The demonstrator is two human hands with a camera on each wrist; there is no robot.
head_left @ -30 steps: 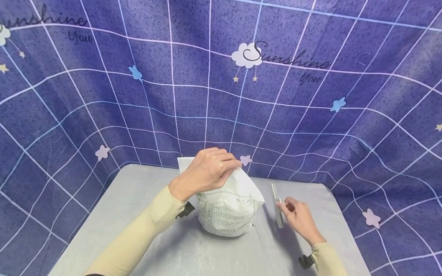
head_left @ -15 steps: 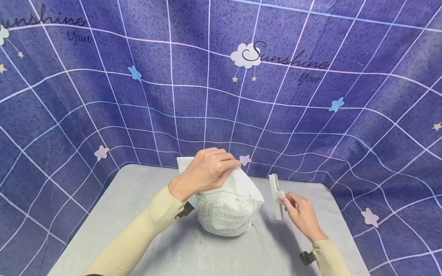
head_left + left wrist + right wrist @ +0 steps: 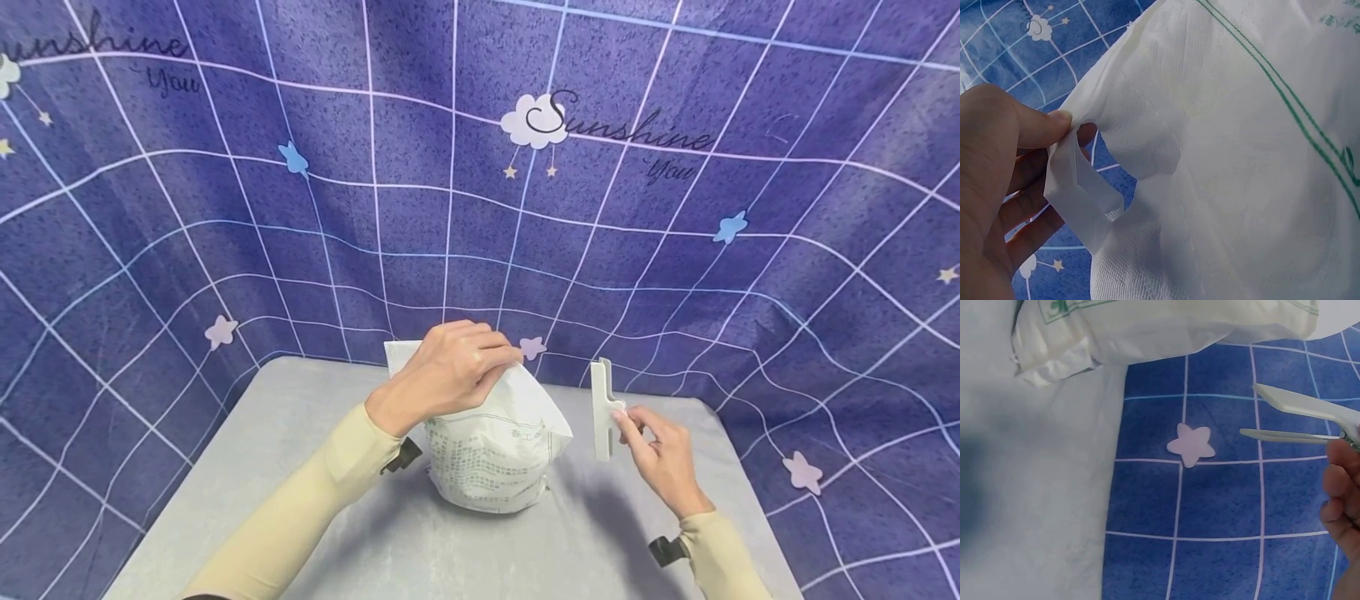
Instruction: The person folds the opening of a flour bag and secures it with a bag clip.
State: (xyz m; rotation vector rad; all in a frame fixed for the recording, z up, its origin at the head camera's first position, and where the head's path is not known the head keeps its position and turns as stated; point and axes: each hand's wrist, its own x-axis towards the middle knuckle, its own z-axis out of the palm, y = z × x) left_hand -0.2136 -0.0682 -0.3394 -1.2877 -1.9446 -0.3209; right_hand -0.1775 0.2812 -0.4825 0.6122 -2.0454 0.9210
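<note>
A white bag [image 3: 491, 467] with green and grey print stands upright and bulging at the middle of the table. My left hand [image 3: 450, 367] holds its top edge from above. In the left wrist view, the thumb and fingers of that hand [image 3: 994, 181] pinch the bag [image 3: 1235, 181] beside a cut-out handle hole. To the right of the bag, my right hand [image 3: 663, 458] pinches a long white bag clip [image 3: 602, 408] by its grip, apart from the bag and above the table. The right wrist view shows the two long arms of the clip [image 3: 1300, 405] spread apart.
The grey table [image 3: 322, 533] carries the bag. A purple-blue grid-patterned curtain [image 3: 420, 225] with stars and clouds surrounds it at the back and sides. Dark wrist camera mounts [image 3: 667, 550] sit at both cuffs.
My right hand has raised the clip from near the table and turned it more upright, with its long arms now visibly parted. The left hand and the bag stay put.
</note>
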